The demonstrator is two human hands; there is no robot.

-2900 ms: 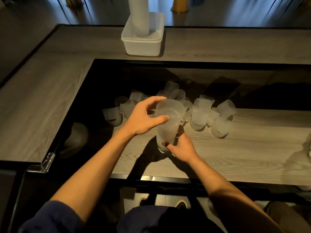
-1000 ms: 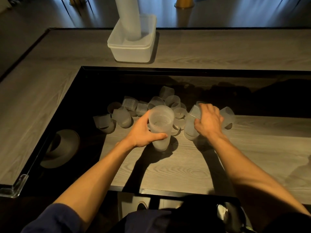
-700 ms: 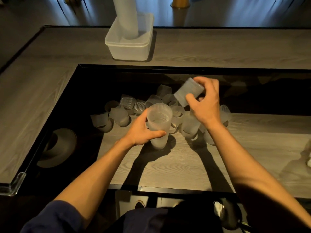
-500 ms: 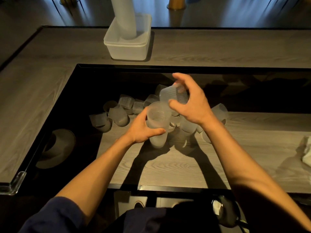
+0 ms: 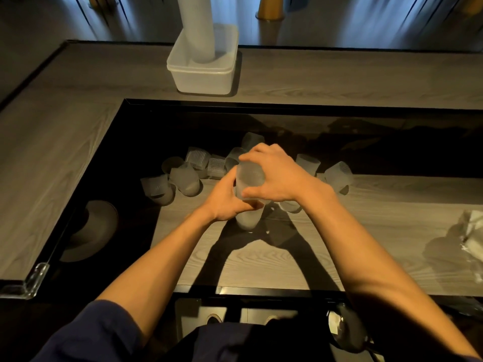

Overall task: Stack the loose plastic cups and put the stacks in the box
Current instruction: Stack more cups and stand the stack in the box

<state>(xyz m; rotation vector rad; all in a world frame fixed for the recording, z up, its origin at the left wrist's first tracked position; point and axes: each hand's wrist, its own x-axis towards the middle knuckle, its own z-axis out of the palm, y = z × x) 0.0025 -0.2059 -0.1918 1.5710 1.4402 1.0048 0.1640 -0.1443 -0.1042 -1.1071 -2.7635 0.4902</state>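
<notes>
A short stack of frosted plastic cups (image 5: 247, 218) stands on the glass table top in the middle. My left hand (image 5: 230, 202) grips its side. My right hand (image 5: 274, 176) is over the top, fingers around a cup (image 5: 251, 175) that sits on the stack's mouth. Several loose frosted cups (image 5: 183, 176) lie tipped behind and to the left, and more (image 5: 338, 176) lie to the right. A white plastic box (image 5: 203, 71) stands at the back on the wooden rim, with a tall stack of cups (image 5: 196, 24) upright in it.
The glass panel has a black frame (image 5: 261, 104) set in a grey wooden table (image 5: 52, 142). A crumpled clear wrapper (image 5: 473, 231) lies at the right edge. A round pale object (image 5: 91, 228) shows under the glass at the left.
My right hand took a loose cup from the pile on the right, carried it over and brought it down on the stack that my left hand holds.
</notes>
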